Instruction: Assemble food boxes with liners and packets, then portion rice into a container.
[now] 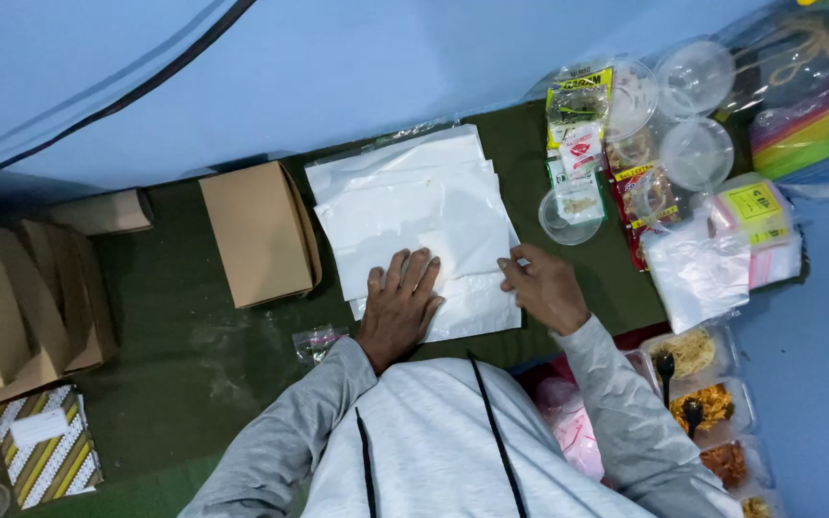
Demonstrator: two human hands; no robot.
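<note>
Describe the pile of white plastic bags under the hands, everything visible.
The pile of white plastic bags lies flat on the dark green surface, beside a brown cardboard box. The sheets look thin, glossy and slightly creased, stacked unevenly so edges stagger. The left hand presses palm-down on the near edge; the right hand pinches its right side.

Under my left hand [398, 305] the white plastic bags [414, 216] look thin and faintly glossy, the cardboard box [258, 233] matt brown, the green mat [175, 297] dull cloth.
</note>
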